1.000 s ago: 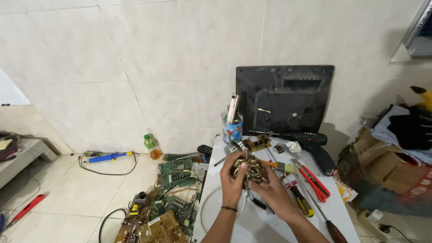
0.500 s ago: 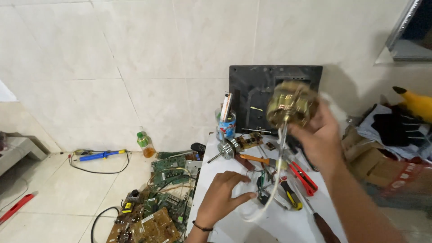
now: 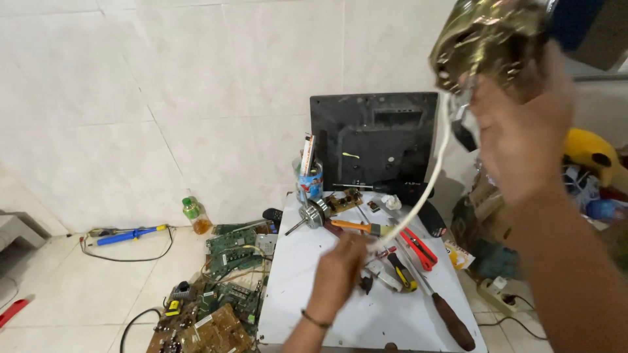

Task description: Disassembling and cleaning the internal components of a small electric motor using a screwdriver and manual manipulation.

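Observation:
My right hand [image 3: 523, 131] is raised close to the camera at the upper right, shut on a brass-coloured metal motor part [image 3: 484, 39]. A white cable [image 3: 428, 189] hangs from the part down to the table. My left hand [image 3: 337, 271] is low over the small white table [image 3: 307, 307], with its fingers closed where the cable's lower end reaches the tools. Whether the left hand grips the cable I cannot tell, since the hand is blurred.
On the table lie red pliers [image 3: 418, 248], a yellow-handled tool [image 3: 400, 271], a brown-handled screwdriver [image 3: 451, 320] and a small motor rotor [image 3: 314, 212]. A black monitor back [image 3: 373, 140] leans on the tiled wall. Circuit boards [image 3: 222, 287] and a green bottle [image 3: 191, 210] sit on the floor at left.
My right hand has lifted the motor part from the table up towards the camera, trailing the white cable. My left hand stayed low over the table.

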